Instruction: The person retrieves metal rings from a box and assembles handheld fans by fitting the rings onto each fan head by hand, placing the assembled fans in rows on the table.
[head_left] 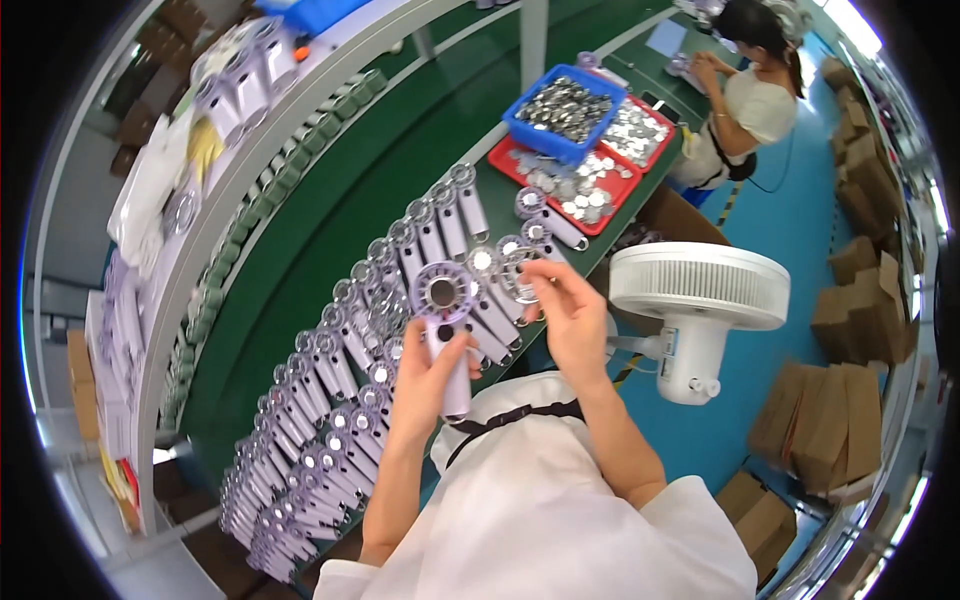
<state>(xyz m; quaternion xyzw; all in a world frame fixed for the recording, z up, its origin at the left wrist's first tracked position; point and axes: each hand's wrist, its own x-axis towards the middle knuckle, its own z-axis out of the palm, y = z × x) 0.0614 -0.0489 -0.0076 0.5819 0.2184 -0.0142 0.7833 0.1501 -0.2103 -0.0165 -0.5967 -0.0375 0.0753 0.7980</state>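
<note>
Near the middle of the frame, a light purple hand fan [442, 318] is over the green table [300, 270], with the left hand [426, 382] wrapped around its handle. It is long like a stick: its round head is toward the top of the frame, and its handle runs down and a little to the right. Just right of that head is a clear round piece [518, 280], a bit higher up, with a small gap between the two. The right hand [575, 325] is the nearer one to it and seems to pinch its edge with thumb and fingertips. The left forearm slants up from the bottom, thumb across the front of the handle. The right arm is bent, its forearm slanting up and left from the lower right. Many more purple fans [300, 440] lie in rows at the lower left.
</note>
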